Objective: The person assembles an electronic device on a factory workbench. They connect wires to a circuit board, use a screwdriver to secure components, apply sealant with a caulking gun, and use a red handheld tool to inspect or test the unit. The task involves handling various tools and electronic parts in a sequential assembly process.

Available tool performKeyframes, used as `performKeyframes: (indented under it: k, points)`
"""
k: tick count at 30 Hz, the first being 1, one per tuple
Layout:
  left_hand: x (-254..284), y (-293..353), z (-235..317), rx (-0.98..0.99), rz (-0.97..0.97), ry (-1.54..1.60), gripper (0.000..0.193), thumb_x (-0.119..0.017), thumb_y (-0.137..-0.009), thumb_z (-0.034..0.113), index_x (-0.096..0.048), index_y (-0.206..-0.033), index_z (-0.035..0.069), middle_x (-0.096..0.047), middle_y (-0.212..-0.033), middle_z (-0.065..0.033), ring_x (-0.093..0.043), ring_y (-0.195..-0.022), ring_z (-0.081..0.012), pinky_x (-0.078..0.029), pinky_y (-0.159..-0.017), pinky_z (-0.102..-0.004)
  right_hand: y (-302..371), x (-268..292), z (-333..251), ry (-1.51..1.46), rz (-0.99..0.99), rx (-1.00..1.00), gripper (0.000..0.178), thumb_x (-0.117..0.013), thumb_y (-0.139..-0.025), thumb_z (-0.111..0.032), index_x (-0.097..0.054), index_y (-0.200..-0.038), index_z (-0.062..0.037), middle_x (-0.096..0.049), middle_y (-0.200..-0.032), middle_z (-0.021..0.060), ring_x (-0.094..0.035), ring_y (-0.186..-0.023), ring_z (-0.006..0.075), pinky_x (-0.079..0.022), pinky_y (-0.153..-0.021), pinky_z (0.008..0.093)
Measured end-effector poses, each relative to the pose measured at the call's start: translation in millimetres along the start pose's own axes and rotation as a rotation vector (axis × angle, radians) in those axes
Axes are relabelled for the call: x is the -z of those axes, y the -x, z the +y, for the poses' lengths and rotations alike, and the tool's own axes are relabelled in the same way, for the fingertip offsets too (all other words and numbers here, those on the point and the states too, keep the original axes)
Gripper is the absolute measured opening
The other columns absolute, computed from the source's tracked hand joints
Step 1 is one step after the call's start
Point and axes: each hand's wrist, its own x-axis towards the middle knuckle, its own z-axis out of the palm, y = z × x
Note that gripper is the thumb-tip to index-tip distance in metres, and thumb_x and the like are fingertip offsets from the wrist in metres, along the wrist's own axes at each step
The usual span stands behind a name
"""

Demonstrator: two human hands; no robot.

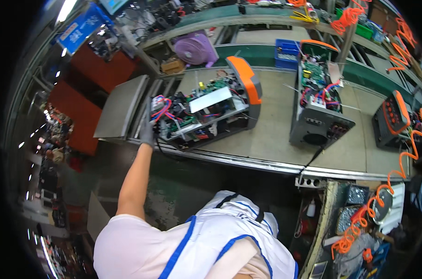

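My left hand (147, 133), in a grey glove, reaches out to the left end of an electrical machine (206, 111) with its casing off. It is at the machine's end panel, beside a bundle of red and blue wires (162, 109). Its fingers are too hidden and blurred to make out. This machine lies lengthwise on the conveyor bench, its orange and dark grey front panel (246, 81) facing right. Green circuit boards and a flat silvery plate (211, 100) show inside. My right hand is out of the picture.
A second uncased machine (320, 111) stands right of the first, with a black cable over the bench edge (248, 165). A third (392, 120) is farther right, near coiled orange hoses (403, 158). Behind are a purple fan (192, 49) and a blue bin (286, 55).
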Motion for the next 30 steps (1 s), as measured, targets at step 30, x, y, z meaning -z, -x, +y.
performKeyframes:
  k: [30]
  points:
    - [-127.8,96.4,-118.4,0.979,-1.133,-0.101,0.030,-0.048,-0.095,0.034,-0.059,-0.101,0.006,-0.059,-0.078,-0.0052,-0.053,-0.064,-0.0152,-0.040,-0.055,-0.0286,349.2,-111.7,-609.7,-0.263,-0.785,1.138,0.060,-0.065,-0.071,-0.019,-0.048,-0.128,-0.0157,-0.057,-0.103,0.0180,-0.056,-0.099,0.0337,-0.044,-0.081,0.0471]
